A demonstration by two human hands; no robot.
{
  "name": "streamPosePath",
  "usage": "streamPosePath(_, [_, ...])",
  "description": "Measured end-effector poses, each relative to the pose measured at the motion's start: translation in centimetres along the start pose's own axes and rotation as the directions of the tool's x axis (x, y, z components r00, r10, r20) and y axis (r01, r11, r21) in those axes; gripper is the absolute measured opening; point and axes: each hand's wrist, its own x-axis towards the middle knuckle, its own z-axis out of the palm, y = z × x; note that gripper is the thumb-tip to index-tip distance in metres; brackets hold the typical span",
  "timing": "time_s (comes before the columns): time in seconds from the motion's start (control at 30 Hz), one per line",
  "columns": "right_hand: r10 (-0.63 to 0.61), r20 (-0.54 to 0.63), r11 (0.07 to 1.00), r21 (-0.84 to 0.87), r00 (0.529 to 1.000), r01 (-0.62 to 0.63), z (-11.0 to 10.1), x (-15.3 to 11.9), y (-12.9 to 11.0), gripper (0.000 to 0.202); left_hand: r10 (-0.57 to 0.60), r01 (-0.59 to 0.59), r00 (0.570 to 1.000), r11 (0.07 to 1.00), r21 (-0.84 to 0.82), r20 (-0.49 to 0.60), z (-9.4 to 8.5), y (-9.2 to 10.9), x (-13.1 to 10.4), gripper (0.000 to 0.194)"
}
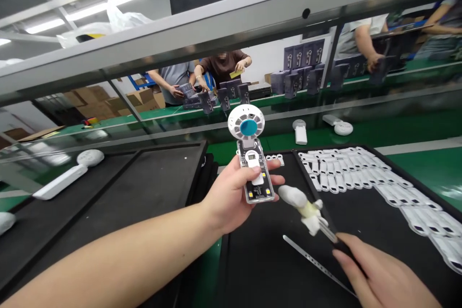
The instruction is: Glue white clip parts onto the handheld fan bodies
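My left hand point(234, 187) is closed around a small handheld fan point(249, 127), held up in front of me. Its round white head has a blue centre, and its clear body shows a dark circuit board with a white piece under my thumb. Lower right, my right hand point(378, 269) grips the dark handle of a metal-shafted tool point(306, 209). White wadding, bound with something yellowish, wraps the tool's tip, which is apart from the fan. A thin perforated strip point(314, 261) lies beneath it on the black tray point(252, 260).
Many white fan panels point(335, 168) lie in rows at right. White fans rest at left point(65, 178) and on the green bench point(300, 132). A metal shelf beam point(202, 29) crosses above. Behind it, people handle dark boxes point(292, 84).
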Motion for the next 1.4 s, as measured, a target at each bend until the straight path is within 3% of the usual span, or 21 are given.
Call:
streamPosePath(0.13, [0.080,0.033,0.996,0.033,0.996,-0.082,-0.3,-0.4,0.6,0.024,-0.030,0.030,0.999,1.000,-0.008,0.025,0.1,-0.4,-0.3,0.029])
streamPosePath(0.3, [0.188,0.033,0.975,0.111,0.982,-0.191,-0.9,0.1,0.3,0.024,-0.077,0.075,0.996,0.996,-0.043,-0.048,0.0,-0.7,-0.3,0.021])
streamPosePath(0.63, [0.116,-0.046,0.991,0.077,0.992,-0.112,-0.5,0.3,0.0,0.024,-0.055,0.069,0.990,0.992,0.106,-0.133,0.0,-1.3,0.1,0.030])
streamPosePath(0.73, [0.087,-0.057,0.990,0.116,0.995,-0.080,-1.3,1.6,-1.2,0.021,-0.071,0.099,0.985,0.980,0.175,-0.160,-0.1,-1.7,0.4,0.030])
streamPosePath(0.83, [-0.009,-0.099,0.983,0.183,0.995,0.028,-2.4,4.1,-2.7,0.019,-0.136,0.187,0.973,0.939,0.288,-0.188,0.1,-2.2,0.3,0.029])
streamPosePath(0.9, [-0.076,-0.149,0.979,0.178,0.986,0.102,-2.9,5.9,-3.5,0.017,-0.164,0.208,0.976,0.902,0.378,-0.145,0.3,-2.6,-0.1,0.030])
streamPosePath(1.0, [-0.099,-0.212,0.980,0.150,0.972,0.132,-2.9,8.1,-3.9,0.015,-0.159,0.133,0.987,0.887,0.443,0.021,0.4,-3.0,-1.0,0.039])
streamPosePath(1.07, [-0.025,-0.198,0.983,0.174,0.980,0.060,-2.8,9.2,-3.8,0.018,-0.156,0.093,0.981,0.897,0.433,0.113,0.1,-2.9,-1.3,0.047])
streamPosePath(1.13, [0.116,-0.115,0.971,0.221,0.987,-0.088,-2.6,9.9,-3.5,0.023,-0.179,0.096,0.969,0.906,0.413,0.169,-0.3,-2.8,-1.4,0.056])
streamPosePath(1.23, [0.286,0.028,0.913,0.294,0.958,-0.282,-2.5,10.3,-3.2,0.029,-0.224,0.135,0.952,0.918,0.373,0.208,-0.5,-2.6,-1.2,0.069])
streamPosePath(1.3, [0.332,0.075,0.876,0.346,0.940,-0.337,-2.2,9.8,-3.3,0.031,-0.217,0.149,0.960,0.932,0.330,0.180,-0.3,-2.6,-1.0,0.067])
streamPosePath(1.4, [0.322,0.077,0.856,0.402,0.944,-0.325,-1.5,7.8,-4.2,0.031,-0.151,0.129,0.986,0.960,0.248,0.072,0.1,-2.5,-0.6,0.053])
